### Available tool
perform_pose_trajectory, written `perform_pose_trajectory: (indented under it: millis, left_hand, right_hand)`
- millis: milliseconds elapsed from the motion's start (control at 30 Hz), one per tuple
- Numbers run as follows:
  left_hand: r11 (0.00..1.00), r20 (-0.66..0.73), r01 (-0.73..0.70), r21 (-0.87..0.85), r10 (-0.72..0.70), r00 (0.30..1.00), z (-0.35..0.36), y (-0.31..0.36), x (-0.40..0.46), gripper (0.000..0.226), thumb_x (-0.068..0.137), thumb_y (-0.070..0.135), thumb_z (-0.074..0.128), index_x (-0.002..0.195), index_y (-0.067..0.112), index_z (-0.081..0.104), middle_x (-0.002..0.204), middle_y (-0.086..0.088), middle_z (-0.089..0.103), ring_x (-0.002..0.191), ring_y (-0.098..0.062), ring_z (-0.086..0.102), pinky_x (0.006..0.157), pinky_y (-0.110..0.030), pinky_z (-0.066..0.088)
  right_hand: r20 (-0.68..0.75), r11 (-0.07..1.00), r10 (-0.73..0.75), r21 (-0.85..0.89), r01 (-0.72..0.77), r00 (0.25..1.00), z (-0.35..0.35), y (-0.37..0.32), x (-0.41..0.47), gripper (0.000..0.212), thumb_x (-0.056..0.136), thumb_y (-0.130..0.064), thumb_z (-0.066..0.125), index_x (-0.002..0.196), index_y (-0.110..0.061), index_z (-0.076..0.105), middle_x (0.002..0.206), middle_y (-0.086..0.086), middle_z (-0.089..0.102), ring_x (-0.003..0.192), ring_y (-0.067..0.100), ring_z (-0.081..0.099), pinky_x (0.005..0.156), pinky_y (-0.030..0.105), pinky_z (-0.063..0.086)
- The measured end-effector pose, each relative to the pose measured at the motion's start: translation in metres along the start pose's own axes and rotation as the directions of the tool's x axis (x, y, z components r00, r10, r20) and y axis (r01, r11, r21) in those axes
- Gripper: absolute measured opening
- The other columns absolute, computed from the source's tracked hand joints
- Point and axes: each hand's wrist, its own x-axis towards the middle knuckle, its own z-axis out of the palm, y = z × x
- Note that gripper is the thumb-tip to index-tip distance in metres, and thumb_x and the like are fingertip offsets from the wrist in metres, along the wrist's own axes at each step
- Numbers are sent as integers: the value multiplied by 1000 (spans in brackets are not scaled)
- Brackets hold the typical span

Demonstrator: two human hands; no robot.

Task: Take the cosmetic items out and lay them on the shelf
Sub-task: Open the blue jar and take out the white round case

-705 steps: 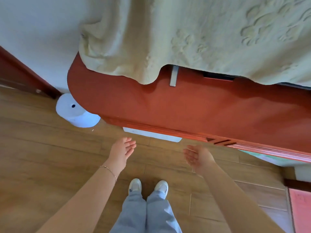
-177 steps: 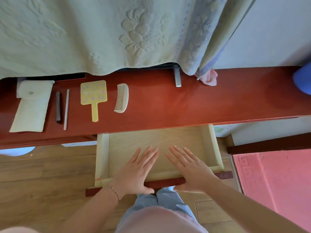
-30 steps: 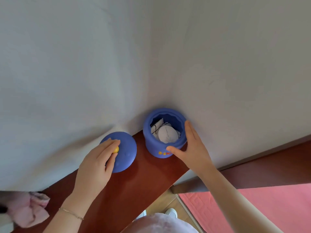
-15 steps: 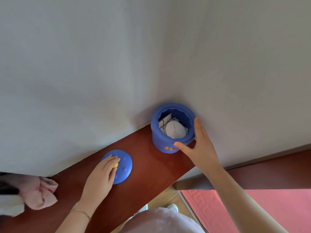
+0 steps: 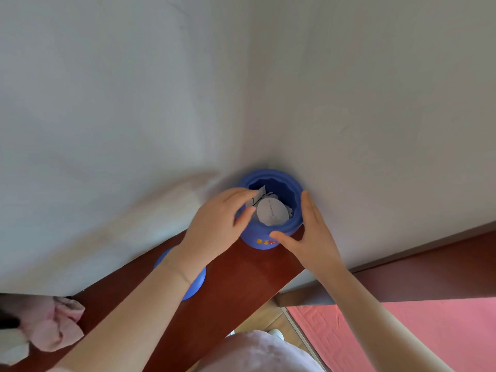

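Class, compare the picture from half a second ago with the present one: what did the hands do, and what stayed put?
The left hand let go of the blue lid, left lying on the shelf, and moved right to the open blue jar, fingers reaching over its rim. The right hand still steadies the jar in the corner. The items inside have not come out.

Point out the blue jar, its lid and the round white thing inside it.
blue jar [image 5: 295, 204]: head view, right inner wall.
lid [image 5: 198, 283]: head view, visible right edge.
round white thing [image 5: 272, 212]: head view, centre of its face.
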Motion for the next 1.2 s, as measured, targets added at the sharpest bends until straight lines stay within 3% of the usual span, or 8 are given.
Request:
perform_pose_trajectory:
  millis: [167,333,533,667,800,900,1067,1200]
  left_hand:
    - [988,485,-34,150,-43,874,28,32,59,32,94,23,45,120,9,58,108,-6,63,94,-21,59,74,-31,43]
    - [953,633,4,303,-204,747,60,30,76,21,92,18,46,99,5,60,88,-7,58,75,-19,51,65,-29,37]
    - [911,602,-18,412,-257,756,78,21,75,21,89,17,49,107,8,57,105,-11,60,99,-26,50,80,-31,40]
    - [903,575,17,430,-289,765,79,23,75,27,89,11,49,115,6,55,115,-14,54,102,-27,52,74,-29,38]
    - [924,572,140,356,-334,749,74,25,78,28,93,10,45,119,4,55,119,-14,50,88,-22,53,67,-28,37]
    - [940,571,188,286,-324,754,66,25,80,27,93,14,46,115,7,60,102,-10,60,78,-19,53,65,-27,37]
    - [963,443,175,204,-250,861,46,27,70,32,95,21,44,123,18,57,115,-4,64,104,-21,58,77,-26,42]
    - [947,278,319,-43,-295,914,18,20,60,32,88,21,56,120,19,62,118,1,65,109,-17,58,90,-30,44]
  right_hand:
    - [3,1000,-3,4,3,1000,1,0,1,102,75,-45,70,148,-23,2,157,-12,4,140,-2,11,104,10,15]
    - [25,1000,-13,-6,13,1000,2,-1,2,102,77,-45,68,147,-23,-3,156,-12,1,131,-11,4,102,6,9]
    - [43,999,-28,-22,29,999,1,0,2,102,79,-43,67,146,-18,-5,156,-8,-2,134,-7,0,105,6,2]
    - [45,999,-28,-24,29,999,0,0,2,102,79,-44,66,147,-17,-4,156,-9,-3,138,-4,0,106,8,3]
    - [46,998,-35,-45,37,998,-1,0,2,101,79,-46,65,147,-17,-3,157,-8,-3,138,-4,0,106,7,3]
    - [51,998,-31,-58,34,998,-1,0,2,100,80,-47,65,147,-18,-3,156,-9,-4,136,-6,-1,105,6,3]
    - [59,991,-30,-130,38,998,-2,-2,3,99,81,-49,62,148,-16,-2,157,-7,-5,142,2,2,104,6,4]
    - [53,979,-40,-198,50,998,-4,-2,3,96,80,-52,61,149,-17,4,158,-5,-3,143,6,7,104,11,12]
